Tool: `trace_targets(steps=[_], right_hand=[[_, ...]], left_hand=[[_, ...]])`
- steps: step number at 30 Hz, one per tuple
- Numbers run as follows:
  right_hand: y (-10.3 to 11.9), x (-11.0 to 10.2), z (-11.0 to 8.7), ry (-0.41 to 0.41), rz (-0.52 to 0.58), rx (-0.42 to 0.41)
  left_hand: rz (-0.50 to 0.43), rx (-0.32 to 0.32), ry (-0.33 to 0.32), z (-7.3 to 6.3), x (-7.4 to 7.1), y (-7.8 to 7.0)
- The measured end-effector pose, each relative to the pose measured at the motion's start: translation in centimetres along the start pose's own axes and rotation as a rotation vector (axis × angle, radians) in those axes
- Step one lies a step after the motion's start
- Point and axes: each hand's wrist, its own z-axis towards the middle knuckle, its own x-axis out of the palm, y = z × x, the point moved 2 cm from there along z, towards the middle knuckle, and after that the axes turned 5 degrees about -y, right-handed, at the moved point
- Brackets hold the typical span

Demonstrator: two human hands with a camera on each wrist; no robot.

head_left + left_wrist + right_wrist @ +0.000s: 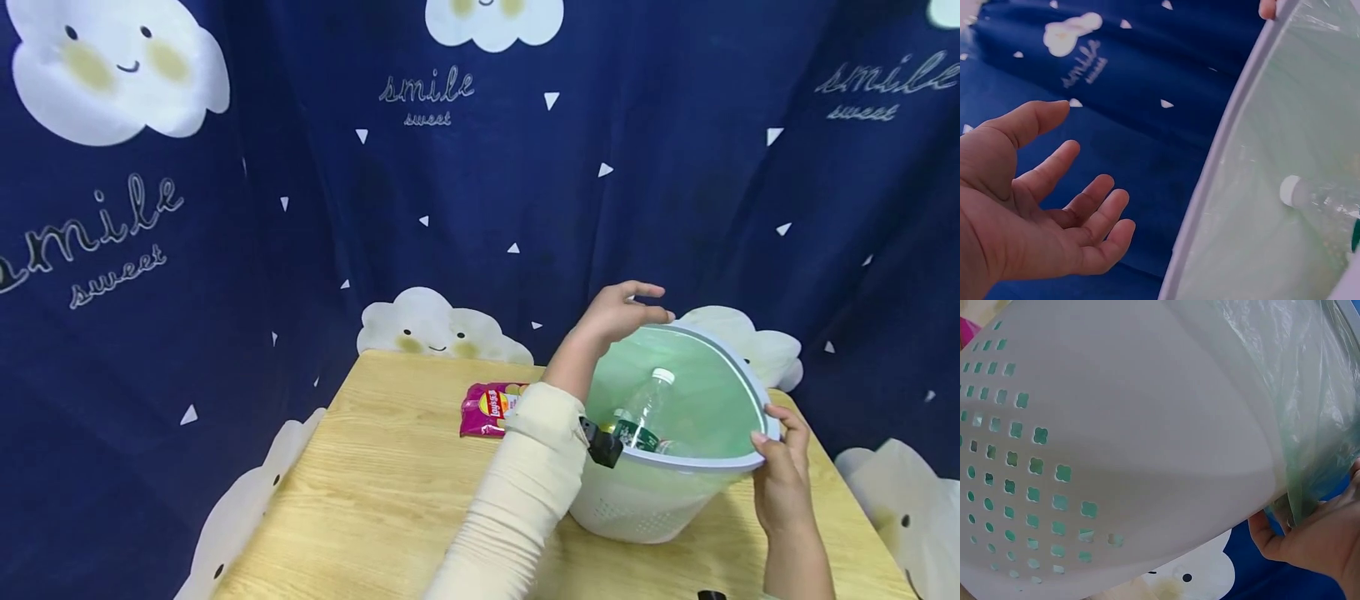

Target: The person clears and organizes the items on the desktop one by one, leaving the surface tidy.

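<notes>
A white plastic trash bin [637,517] with a pierced lower wall stands on the wooden table, its pale grey rim [738,367] over a thin green plastic bag [697,392]. Inside lies a clear bottle [645,408] with a white cap and green label; other items beside it are mostly hidden. My right hand [783,467] grips the rim at the right, thumb on top, and the bag bunches by its fingers in the right wrist view. Near the far left rim, my left hand [618,315] hovers with loosely bent fingers, apart from the rim in the left wrist view.
A magenta Lay's chip bag [483,408] lies on the table [375,483] left of the bin, partly behind my left sleeve. A small black object [711,595] shows at the bottom edge. Dark blue curtains [465,192] with cloud prints hang around the table.
</notes>
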Motion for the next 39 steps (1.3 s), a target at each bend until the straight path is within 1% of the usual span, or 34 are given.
trace_targets(steps=[3, 6, 9, 11, 14, 18, 21, 24, 28, 31, 33, 39], right_hand=[[-0.1, -0.1, -0.1, -0.002, -0.001, 0.002], [0.0, 0.0, -0.3, 0.006, 0.002, -0.005], [0.1, 0.2, -0.2, 0.019, 0.015, -0.021], [0.1, 0.2, -0.1, 0.027, 0.020, -0.027], [-0.1, 0.1, -0.1, 0.035, 0.027, -0.029], [-0.5, -0.2, -0.1, 0.026, 0.032, -0.026], [-0.5, -0.3, -0.2, 0.013, 0.029, -0.032], [-0.4, -0.1, -0.1, 0.016, 0.040, -0.039], [-0.2, 0.2, 0.0, 0.024, 0.031, -0.029], [-0.1, 0.4, 0.0, 0.019, 0.021, -0.022], [-0.1, 0.4, 0.0, 0.016, 0.018, -0.022], [-0.3, -0.2, 0.1, 0.001, -0.003, -0.007]], left_hand=[[-0.019, 0.038, 0.004, -1.0, -0.5, 0.1], [-0.018, 0.087, -0.014, -2.0, -1.0, 0.5], [0.002, 0.155, -0.060, -3.1, -1.7, 0.9], [0.017, 0.186, -0.093, -3.7, -2.1, 1.3], [0.049, 0.210, -0.130, -4.6, -2.7, 1.8], [0.069, 0.215, -0.133, -5.6, -3.3, 2.7], [0.055, 0.229, -0.139, -6.2, -3.6, 3.6], [0.015, 0.257, -0.170, -6.8, -4.1, 4.5], [-0.087, 0.251, -0.251, -7.7, -5.2, 6.2], [-0.144, 0.224, -0.312, -8.2, -6.2, 7.6], [-0.150, 0.206, -0.347, -8.6, -6.8, 8.4], [-0.148, 0.175, -0.415, -9.3, -8.0, 11.0]])
